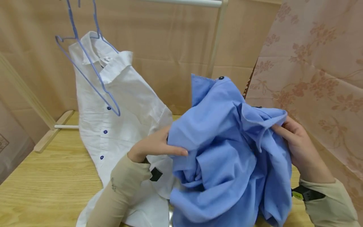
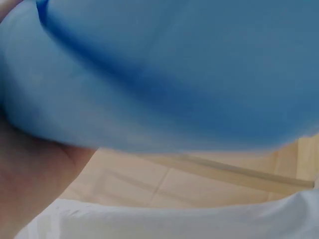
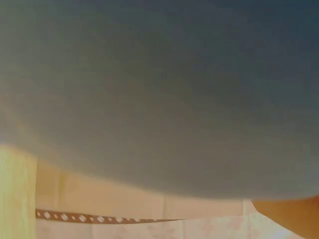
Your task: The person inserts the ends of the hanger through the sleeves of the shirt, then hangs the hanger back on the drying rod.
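Note:
A crumpled light-blue shirt [image 1: 215, 126] with dark buttons is held up between both hands. My left hand [image 1: 154, 145] grips its left side, thumb lying across the front and the other fingers hidden behind the cloth. At the upper right, my right hand [image 1: 297, 142] pinches a folded edge of it between thumb and fingers. Blue cloth [image 2: 174, 74] fills most of the left wrist view, and shaded cloth [image 3: 149, 99] covers the right wrist view. Left of the blue shirt, a white shirt [image 1: 124, 97] with dark-blue buttons sits partly behind my left forearm.
Blue-purple hangers [image 1: 82, 50] dangle at the upper left, at the white shirt's collar. A rack with a white rail [image 1: 187, 2] and a wooden foot [image 1: 54, 130] stands on the wooden table [image 1: 34, 186]. Beige cloth [image 1: 170, 41] hangs behind, a floral curtain [image 1: 317, 56] at right.

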`<state>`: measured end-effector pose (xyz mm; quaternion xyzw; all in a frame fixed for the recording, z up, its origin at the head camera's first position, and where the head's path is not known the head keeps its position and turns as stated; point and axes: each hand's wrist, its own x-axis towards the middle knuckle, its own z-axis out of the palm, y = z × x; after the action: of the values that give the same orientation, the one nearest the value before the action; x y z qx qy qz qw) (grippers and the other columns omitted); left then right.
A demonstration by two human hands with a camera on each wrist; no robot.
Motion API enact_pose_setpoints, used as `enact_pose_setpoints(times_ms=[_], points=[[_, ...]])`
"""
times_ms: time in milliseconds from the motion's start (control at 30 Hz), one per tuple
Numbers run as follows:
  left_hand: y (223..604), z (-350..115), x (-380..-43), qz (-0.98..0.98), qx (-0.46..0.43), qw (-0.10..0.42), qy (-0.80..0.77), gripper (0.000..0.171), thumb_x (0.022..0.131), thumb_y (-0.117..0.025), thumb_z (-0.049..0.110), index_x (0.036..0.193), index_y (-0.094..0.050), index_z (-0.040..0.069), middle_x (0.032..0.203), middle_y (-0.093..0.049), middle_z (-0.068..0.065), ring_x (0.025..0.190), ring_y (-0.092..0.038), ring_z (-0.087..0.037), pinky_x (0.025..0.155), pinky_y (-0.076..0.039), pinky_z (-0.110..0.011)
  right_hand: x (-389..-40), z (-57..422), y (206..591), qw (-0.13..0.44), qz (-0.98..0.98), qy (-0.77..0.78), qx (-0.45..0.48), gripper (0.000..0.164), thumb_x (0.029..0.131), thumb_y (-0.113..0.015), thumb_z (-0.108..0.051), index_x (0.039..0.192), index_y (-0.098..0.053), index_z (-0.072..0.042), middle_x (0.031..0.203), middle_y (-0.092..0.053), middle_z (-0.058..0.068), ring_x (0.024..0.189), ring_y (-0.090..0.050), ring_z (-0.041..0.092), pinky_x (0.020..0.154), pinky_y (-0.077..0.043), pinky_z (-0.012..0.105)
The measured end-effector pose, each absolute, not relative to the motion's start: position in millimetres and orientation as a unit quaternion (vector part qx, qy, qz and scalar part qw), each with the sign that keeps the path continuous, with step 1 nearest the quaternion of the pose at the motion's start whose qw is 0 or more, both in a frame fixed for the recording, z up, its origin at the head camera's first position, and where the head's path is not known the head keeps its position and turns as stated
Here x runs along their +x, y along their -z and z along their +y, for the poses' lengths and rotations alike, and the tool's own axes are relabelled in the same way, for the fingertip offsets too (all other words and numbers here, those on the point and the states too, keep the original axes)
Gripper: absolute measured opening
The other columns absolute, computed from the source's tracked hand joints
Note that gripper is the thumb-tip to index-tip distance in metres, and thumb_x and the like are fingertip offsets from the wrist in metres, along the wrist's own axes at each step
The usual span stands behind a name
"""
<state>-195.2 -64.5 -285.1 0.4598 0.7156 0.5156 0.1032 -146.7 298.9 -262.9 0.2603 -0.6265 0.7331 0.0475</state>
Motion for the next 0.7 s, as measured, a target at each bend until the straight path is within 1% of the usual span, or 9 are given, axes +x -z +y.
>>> enact_pose_setpoints(times_ms=[67,133,267,367,467,533,600,633,700], points=[[282.4,-67.0,-194.6,0.710,0.464,0.087,-0.522,0.051,0.077,-0.073,0.023,0.118,-0.048,0.004,0.104,-0.057,-0.006,0.094,-0.054,-0.015,0.085,-0.044,-0.030,-146.8,299.1,258.9,0.062,-0.640,-0.717,0.269,0.037,0.094,-0.031,0.009,0.124,-0.049,0.000,0.104,-0.062,0.004,0.090,-0.060,0.010,0.073,-0.049,0.019],[279.7,-69.1,-193.8,0.700,0.475,0.068,-0.529,0.045,0.080,-0.070,0.017,0.117,-0.048,0.003,0.105,-0.056,-0.007,0.096,-0.054,-0.016,0.086,-0.044,-0.031,-146.7,299.1,254.1,0.083,-0.654,-0.702,0.271,0.037,0.093,-0.033,0.010,0.126,-0.047,0.001,0.105,-0.062,0.004,0.091,-0.059,0.010,0.075,-0.048,0.018],[274.7,-71.1,-190.5,0.678,0.504,0.037,-0.534,0.043,0.081,-0.065,0.003,0.120,-0.046,0.001,0.110,-0.054,-0.010,0.100,-0.052,-0.018,0.090,-0.043,-0.033,-147.3,298.1,243.2,0.123,-0.686,-0.663,0.275,0.035,0.092,-0.038,0.010,0.125,-0.047,0.004,0.104,-0.062,0.004,0.092,-0.057,0.008,0.078,-0.045,0.015],[272.4,-72.5,-186.7,0.676,0.504,0.025,-0.537,0.045,0.083,-0.064,0.004,0.123,-0.044,-0.001,0.112,-0.053,-0.011,0.102,-0.052,-0.016,0.091,-0.043,-0.032,-148.4,295.9,235.0,0.144,-0.697,-0.641,0.288,0.034,0.091,-0.040,0.010,0.124,-0.048,0.006,0.105,-0.061,0.004,0.094,-0.056,0.008,0.079,-0.044,0.014],[269.3,-74.9,-183.2,0.672,0.500,0.001,-0.547,0.039,0.084,-0.062,0.004,0.118,-0.047,-0.007,0.108,-0.056,-0.017,0.099,-0.054,-0.013,0.088,-0.044,-0.030,-148.7,293.2,225.9,0.187,-0.721,-0.604,0.283,0.032,0.091,-0.041,0.008,0.122,-0.049,0.003,0.104,-0.061,0.003,0.092,-0.055,0.007,0.078,-0.043,0.013],[265.2,-77.2,-182.2,0.665,0.501,-0.023,-0.553,0.033,0.084,-0.061,0.002,0.113,-0.050,-0.010,0.103,-0.058,-0.018,0.096,-0.055,-0.011,0.085,-0.045,-0.028,-148.3,292.3,219.5,0.214,-0.732,-0.587,0.271,0.031,0.091,-0.041,0.006,0.121,-0.050,0.001,0.103,-0.060,0.002,0.089,-0.055,0.008,0.075,-0.043,0.013],[258.1,-80.0,-181.8,0.660,0.507,-0.048,-0.552,0.032,0.084,-0.060,-0.001,0.113,-0.051,-0.012,0.105,-0.059,-0.016,0.096,-0.055,-0.012,0.086,-0.045,-0.028,-148.0,292.2,212.6,0.242,-0.755,-0.553,0.257,0.030,0.092,-0.041,0.003,0.120,-0.050,-0.002,0.098,-0.059,0.001,0.083,-0.054,0.007,0.069,-0.043,0.012],[254.5,-81.5,-182.3,0.657,0.511,-0.059,-0.551,0.032,0.084,-0.059,-0.003,0.113,-0.051,-0.012,0.106,-0.059,-0.015,0.098,-0.055,-0.013,0.086,-0.045,-0.028,-148.4,292.4,209.3,0.252,-0.761,-0.543,0.252,0.029,0.092,-0.041,0.002,0.119,-0.050,-0.003,0.096,-0.058,0.001,0.080,-0.053,0.007,0.067,-0.043,0.012],[246.3,-85.2,-182.6,0.652,0.515,-0.078,-0.551,0.037,0.082,-0.059,-0.007,0.117,-0.050,-0.011,0.112,-0.059,-0.007,0.101,-0.054,-0.014,0.089,-0.044,-0.027,-150.1,293.1,203.4,0.261,-0.757,-0.543,0.252,0.027,0.093,-0.041,0.001,0.117,-0.050,-0.004,0.092,-0.057,0.003,0.074,-0.052,0.007,0.061,-0.042,0.012]])
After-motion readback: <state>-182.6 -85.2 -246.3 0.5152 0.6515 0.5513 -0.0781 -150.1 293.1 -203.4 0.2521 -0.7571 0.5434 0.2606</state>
